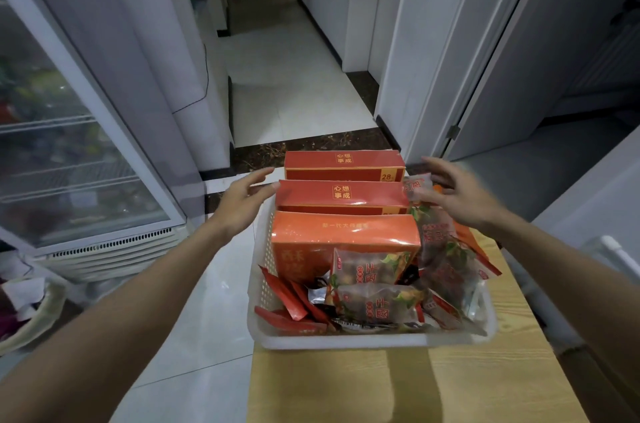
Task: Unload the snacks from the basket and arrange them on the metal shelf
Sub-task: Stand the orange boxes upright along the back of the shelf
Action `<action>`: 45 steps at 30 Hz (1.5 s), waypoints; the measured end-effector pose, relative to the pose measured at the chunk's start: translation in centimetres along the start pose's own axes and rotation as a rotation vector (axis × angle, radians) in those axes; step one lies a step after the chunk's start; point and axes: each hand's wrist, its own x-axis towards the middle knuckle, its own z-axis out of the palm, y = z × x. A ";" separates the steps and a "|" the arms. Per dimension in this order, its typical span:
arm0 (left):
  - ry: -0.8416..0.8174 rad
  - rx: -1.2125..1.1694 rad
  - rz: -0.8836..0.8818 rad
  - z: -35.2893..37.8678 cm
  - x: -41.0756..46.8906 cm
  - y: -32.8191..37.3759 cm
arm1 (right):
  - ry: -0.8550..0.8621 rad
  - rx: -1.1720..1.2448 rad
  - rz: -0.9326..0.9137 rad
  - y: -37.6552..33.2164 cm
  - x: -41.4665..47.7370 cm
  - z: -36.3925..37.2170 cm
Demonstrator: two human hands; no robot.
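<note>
Sitting on one wood tabletop [485, 384], one white basket [363, 341] holds three orange boxes [343, 196] in a row front to back, long axes left-right. Clear snack packets [377, 305] and red sachets [287, 298] are piled in front and to the right, count unclear. Left grip [242, 201] and right grip [460, 194] flank the boxes, fingers spread, holding nothing.

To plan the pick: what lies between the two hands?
In the head view, the middle orange box, standing in the basket, lies between the left hand and the right hand.
</note>
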 end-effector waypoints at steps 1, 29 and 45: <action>-0.009 0.001 -0.006 0.2 0.9 0.4 | -0.009 -0.002 0.019 -0.1 1.1 0.5; 0.018 -0.388 0.252 -2.2 6.9 9.9 | 0.132 0.393 -0.096 -7.1 6.4 -1.0; -0.084 -0.280 0.440 -5.9 -5.3 19.0 | 0.217 0.450 -0.293 -13.2 -4.9 -3.7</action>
